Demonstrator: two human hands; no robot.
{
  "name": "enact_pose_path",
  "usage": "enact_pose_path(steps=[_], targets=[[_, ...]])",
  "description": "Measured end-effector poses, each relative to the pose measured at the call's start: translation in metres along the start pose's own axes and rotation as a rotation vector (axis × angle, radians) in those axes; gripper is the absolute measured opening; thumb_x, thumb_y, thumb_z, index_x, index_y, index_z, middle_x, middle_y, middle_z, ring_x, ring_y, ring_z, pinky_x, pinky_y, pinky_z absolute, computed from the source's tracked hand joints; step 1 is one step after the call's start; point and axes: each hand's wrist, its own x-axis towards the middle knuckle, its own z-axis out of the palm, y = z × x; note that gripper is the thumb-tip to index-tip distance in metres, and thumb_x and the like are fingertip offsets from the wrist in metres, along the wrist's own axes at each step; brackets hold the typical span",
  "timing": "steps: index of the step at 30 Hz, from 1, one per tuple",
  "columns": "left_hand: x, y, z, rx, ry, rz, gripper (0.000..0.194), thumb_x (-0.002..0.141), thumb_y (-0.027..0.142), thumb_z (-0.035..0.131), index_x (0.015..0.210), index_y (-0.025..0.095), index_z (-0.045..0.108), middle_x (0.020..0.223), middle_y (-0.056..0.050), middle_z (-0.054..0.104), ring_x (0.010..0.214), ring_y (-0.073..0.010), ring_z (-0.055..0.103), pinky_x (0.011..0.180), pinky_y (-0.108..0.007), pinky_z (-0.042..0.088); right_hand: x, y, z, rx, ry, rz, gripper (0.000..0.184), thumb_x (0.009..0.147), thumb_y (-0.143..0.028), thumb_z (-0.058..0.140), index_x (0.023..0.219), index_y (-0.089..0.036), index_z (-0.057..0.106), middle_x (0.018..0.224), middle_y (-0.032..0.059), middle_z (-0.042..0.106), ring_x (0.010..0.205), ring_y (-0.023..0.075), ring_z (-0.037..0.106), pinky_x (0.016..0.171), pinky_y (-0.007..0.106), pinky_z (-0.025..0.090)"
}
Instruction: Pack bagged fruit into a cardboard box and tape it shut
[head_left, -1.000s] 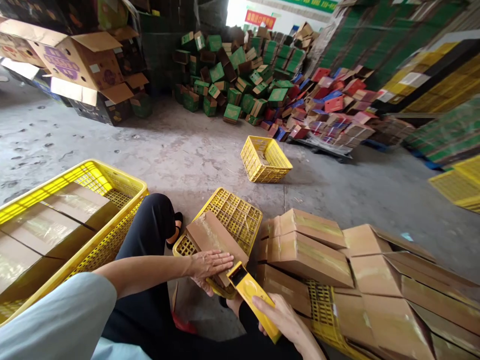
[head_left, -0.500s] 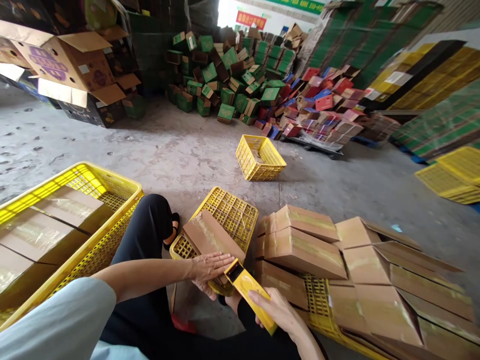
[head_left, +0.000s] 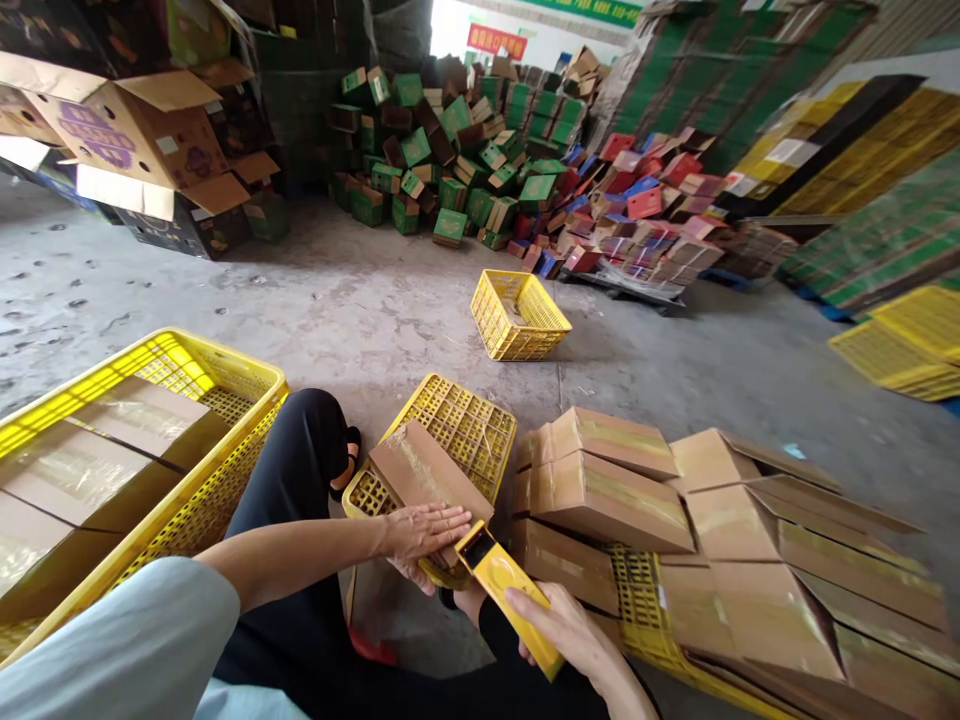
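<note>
My left hand (head_left: 427,532) lies flat on the near end of a small brown carton (head_left: 429,468), fingers stretched together and thumb lower down the near side. The carton rests on an upturned yellow plastic crate (head_left: 466,425) between my knees. My right hand (head_left: 562,625) is wrapped round a long yellow hand tool (head_left: 510,590) with a dark slot at its front end; its exact kind is unclear. The tool's front end is at the carton's near right corner, close to my left fingertips. Whether it touches the carton I cannot tell.
Brown cartons (head_left: 611,500) lie to my right, on and around a yellow crate (head_left: 637,600). A large yellow crate (head_left: 247,440) with taped cartons (head_left: 90,470) stands left. Ahead is a small yellow crate (head_left: 521,315). Green boxes (head_left: 450,225) and red boxes (head_left: 645,200) are heaped behind.
The yellow tool and my right hand have shifted very slightly right and down in the view. My left hand stays on the carton.
</note>
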Motion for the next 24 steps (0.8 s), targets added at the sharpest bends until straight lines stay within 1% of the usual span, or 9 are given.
enact_pose_path(steps=[4, 7, 9, 11, 13, 15, 18, 21, 24], targets=[[0.001, -0.002, 0.003, -0.004, -0.004, -0.006, 0.109, 0.097, 0.071, 0.056, 0.170, 0.001, 0.015, 0.177, -0.024, 0.010, 0.165, -0.0371, 0.013, 0.136, -0.049, 0.015, 0.004, 0.013, -0.006, -0.033, 0.007, 0.022, 0.071, 0.071, -0.086, 0.069, 0.092, -0.019, 0.066, 0.059, 0.0006, 0.070, 0.052, 0.0169, 0.067, 0.053, 0.025, 0.052], [0.003, -0.001, 0.003, 0.018, -0.011, -0.003, 0.111, 0.095, 0.071, 0.058, 0.170, 0.001, 0.014, 0.176, -0.025, 0.011, 0.165, -0.0386, 0.014, 0.135, -0.051, 0.018, 0.009, 0.023, -0.012, -0.058, 0.021, 0.070, 0.075, 0.068, -0.088, 0.071, 0.094, -0.018, 0.065, 0.059, 0.0032, 0.072, 0.054, 0.0191, 0.070, 0.053, 0.025, 0.052], [0.004, 0.002, 0.003, 0.043, -0.021, -0.015, 0.114, 0.094, 0.072, 0.059, 0.170, 0.000, 0.014, 0.176, -0.027, 0.011, 0.165, -0.0400, 0.015, 0.135, -0.052, 0.018, 0.012, 0.028, -0.014, -0.058, 0.032, 0.079, 0.074, 0.068, -0.087, 0.071, 0.093, -0.018, 0.065, 0.059, 0.0045, 0.073, 0.055, 0.0197, 0.071, 0.053, 0.025, 0.053], [0.005, 0.008, 0.003, 0.074, -0.017, -0.033, 0.116, 0.092, 0.073, 0.061, 0.171, 0.002, 0.013, 0.176, -0.027, 0.010, 0.164, -0.0416, 0.015, 0.134, -0.053, 0.018, 0.012, 0.031, -0.014, -0.040, 0.043, 0.062, 0.071, 0.072, -0.085, 0.071, 0.093, -0.018, 0.064, 0.059, 0.0041, 0.073, 0.054, 0.0195, 0.071, 0.053, 0.025, 0.053], [0.006, 0.012, 0.004, 0.097, 0.000, -0.036, 0.117, 0.092, 0.073, 0.062, 0.172, 0.006, 0.010, 0.177, -0.024, 0.010, 0.165, -0.0421, 0.012, 0.134, -0.055, 0.017, 0.012, 0.032, -0.013, -0.017, 0.045, 0.037, 0.067, 0.075, -0.082, 0.070, 0.094, -0.018, 0.064, 0.058, 0.0035, 0.072, 0.053, 0.0186, 0.070, 0.053, 0.025, 0.054], [0.007, 0.014, 0.008, 0.109, 0.013, -0.027, 0.116, 0.093, 0.074, 0.059, 0.173, 0.009, 0.005, 0.178, -0.020, 0.010, 0.166, -0.0405, 0.009, 0.134, -0.057, 0.014, 0.013, 0.035, -0.012, -0.010, 0.040, 0.026, 0.066, 0.077, -0.081, 0.070, 0.094, -0.017, 0.065, 0.058, 0.0033, 0.072, 0.052, 0.0178, 0.069, 0.052, 0.024, 0.053], [0.009, 0.011, 0.016, 0.121, 0.004, -0.031, 0.115, 0.095, 0.075, 0.055, 0.172, 0.010, 0.001, 0.178, -0.019, 0.011, 0.166, -0.0386, 0.011, 0.134, -0.057, 0.011, 0.016, 0.039, -0.010, -0.022, 0.044, 0.033, 0.067, 0.076, -0.082, 0.069, 0.093, -0.017, 0.065, 0.057, 0.0038, 0.072, 0.050, 0.0180, 0.068, 0.049, 0.024, 0.052], [0.010, 0.005, 0.024, 0.135, -0.022, -0.040, 0.117, 0.093, 0.076, 0.056, 0.172, 0.010, 0.001, 0.178, -0.019, 0.011, 0.166, -0.0390, 0.012, 0.134, -0.056, 0.011, 0.018, 0.041, -0.010, -0.014, 0.016, 0.024, 0.068, 0.077, -0.082, 0.069, 0.094, -0.016, 0.066, 0.058, 0.0045, 0.073, 0.052, 0.0186, 0.070, 0.050, 0.024, 0.053], [0.010, 0.003, 0.028, 0.170, -0.017, -0.049, 0.116, 0.093, 0.075, 0.057, 0.173, 0.011, 0.002, 0.178, -0.018, 0.013, 0.166, -0.0377, 0.012, 0.134, -0.054, 0.013, 0.013, 0.040, -0.013, -0.008, -0.018, 0.017, 0.068, 0.076, -0.082, 0.070, 0.096, -0.017, 0.068, 0.060, 0.0029, 0.072, 0.052, 0.0176, 0.069, 0.050, 0.023, 0.053]])
